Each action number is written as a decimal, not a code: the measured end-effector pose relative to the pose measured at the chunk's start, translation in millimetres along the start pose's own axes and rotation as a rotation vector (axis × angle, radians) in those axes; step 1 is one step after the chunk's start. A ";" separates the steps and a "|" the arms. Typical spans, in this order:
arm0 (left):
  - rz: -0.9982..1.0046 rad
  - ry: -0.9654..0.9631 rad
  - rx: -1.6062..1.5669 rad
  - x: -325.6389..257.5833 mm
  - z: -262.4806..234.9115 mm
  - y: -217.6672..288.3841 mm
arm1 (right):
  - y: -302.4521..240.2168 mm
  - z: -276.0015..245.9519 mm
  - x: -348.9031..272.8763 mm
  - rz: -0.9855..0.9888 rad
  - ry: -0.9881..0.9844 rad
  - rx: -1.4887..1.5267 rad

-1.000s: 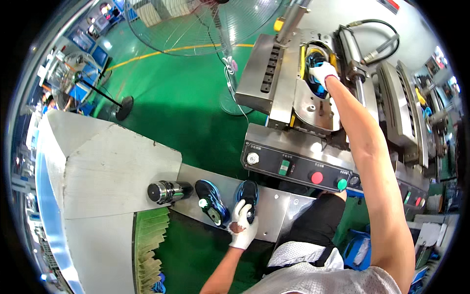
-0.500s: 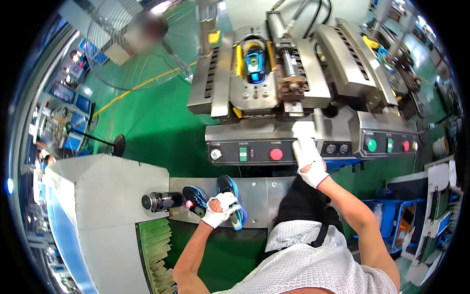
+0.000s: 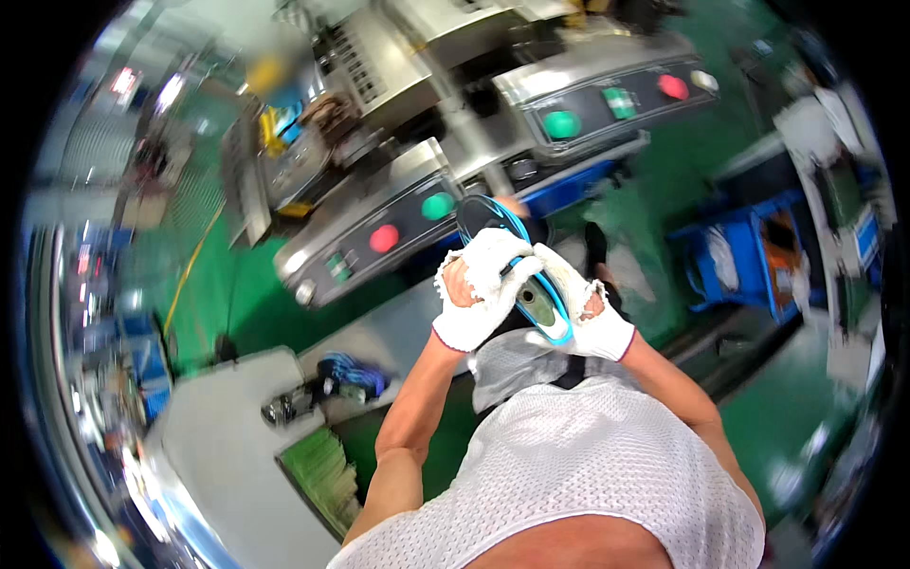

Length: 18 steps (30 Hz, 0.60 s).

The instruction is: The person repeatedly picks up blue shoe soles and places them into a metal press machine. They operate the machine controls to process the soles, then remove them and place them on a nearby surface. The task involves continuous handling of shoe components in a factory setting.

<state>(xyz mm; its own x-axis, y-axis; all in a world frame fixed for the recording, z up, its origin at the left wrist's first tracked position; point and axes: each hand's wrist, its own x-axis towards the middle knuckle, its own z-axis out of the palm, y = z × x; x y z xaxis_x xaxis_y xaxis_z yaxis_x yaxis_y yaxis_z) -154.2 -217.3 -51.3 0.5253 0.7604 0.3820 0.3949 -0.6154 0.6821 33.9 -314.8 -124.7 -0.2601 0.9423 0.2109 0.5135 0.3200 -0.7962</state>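
A black and blue shoe (image 3: 477, 218), with a greenish last showing in its opening, is held up in front of my body. On its left side my left hand (image 3: 481, 284), in a white glove, is closed around it. My right hand (image 3: 580, 308), gloved too, grips the shoe from the right, near the end with the opening. Fingertips of both hands partly overlap and hide the shoe's middle. Lower left, another dark shoe with blue trim (image 3: 353, 376) lies on the metal bench (image 3: 379, 332), beside a black cylindrical object (image 3: 286, 406).
Ahead, slightly blurred, stand metal machines with a left control panel (image 3: 379, 237) and a right one (image 3: 616, 102), bearing green and red buttons. A blue bin (image 3: 735, 256) is at the right. A pale cabinet (image 3: 227, 446) with green bristly strips (image 3: 322, 474) stands lower left.
My left hand has lifted a shoe from the bench toward my body. My right hand has left the control panel and now grips it too. My view has turned right.
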 end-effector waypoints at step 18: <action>0.311 -0.521 -0.334 82.8 192.0 61.1 | 269.9 -501.0 -166.7 0.724 1.078 -0.991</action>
<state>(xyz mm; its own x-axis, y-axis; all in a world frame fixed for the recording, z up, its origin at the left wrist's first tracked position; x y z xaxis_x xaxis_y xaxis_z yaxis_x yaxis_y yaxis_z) 58.1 -231.8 -97.7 0.9030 0.3090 0.2984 -0.0419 -0.6280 0.7771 625.6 -336.0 -90.6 0.6954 0.4085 0.5912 0.6724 -0.6602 -0.3347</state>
